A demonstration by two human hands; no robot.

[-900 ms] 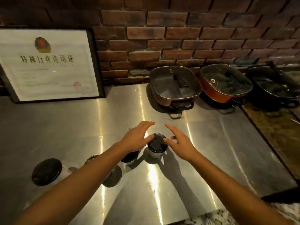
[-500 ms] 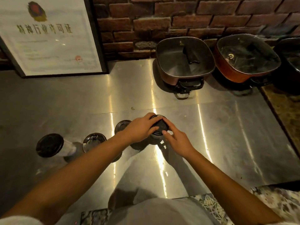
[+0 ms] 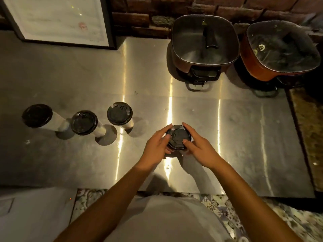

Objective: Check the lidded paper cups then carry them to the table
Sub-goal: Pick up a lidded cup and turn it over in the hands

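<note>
Two hands hold one cup by its black lid on the shiny metal counter (image 3: pixel 52 81).

Three more cups with lids now stand clear in a row at the left: the far cup (image 3: pixel 37 116), the middle cup (image 3: pixel 84 122) and the near cup (image 3: pixel 119 113). Before, the left arm hid some. The left hand (image 3: pixel 156 148) and right hand (image 3: pixel 201 147) curl around the held cup (image 3: pixel 178 137), thumbs on its lid, closer to the person than before. Two pans, a dark pan (image 3: pixel 204 42) and an orange pan (image 3: pixel 279 53), sit behind.
</note>
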